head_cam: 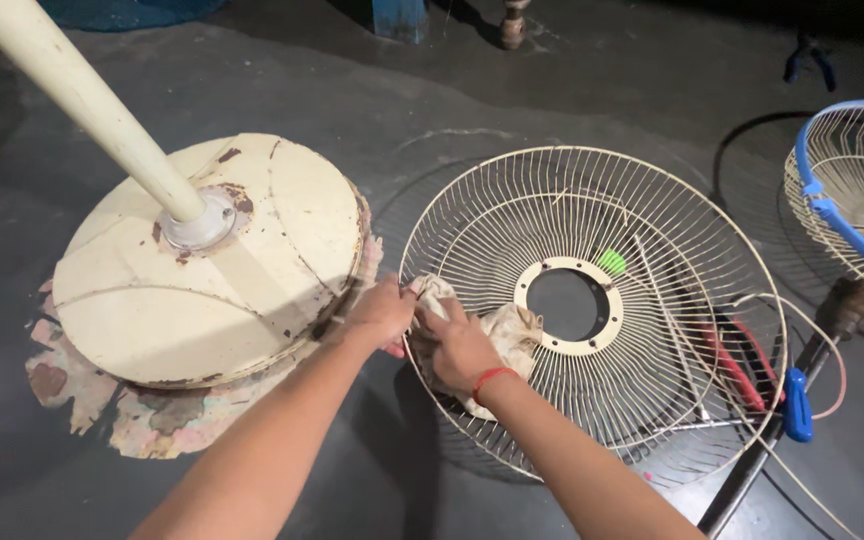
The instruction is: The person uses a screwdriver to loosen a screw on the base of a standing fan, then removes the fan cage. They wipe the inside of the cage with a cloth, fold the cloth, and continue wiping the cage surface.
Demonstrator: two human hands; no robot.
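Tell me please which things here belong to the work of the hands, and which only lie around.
In the work:
- left hand, gripping the rim of the wire fan guard
- right hand, pressing a cloth onto that guard

Only lying around:
- cream round fan base with its pole
- second guard with blue rim
- blue-handled tool
- red tool under the guard

The cream wire fan guard (642, 250) lies flat on the dark floor in front of me, a round dish of thin spokes with a flat ring plate and an open hole at its middle. A crumpled, stained beige cloth (512, 335) rests on its near left wires, between the rim and the ring, bunched under my right hand (460, 345).
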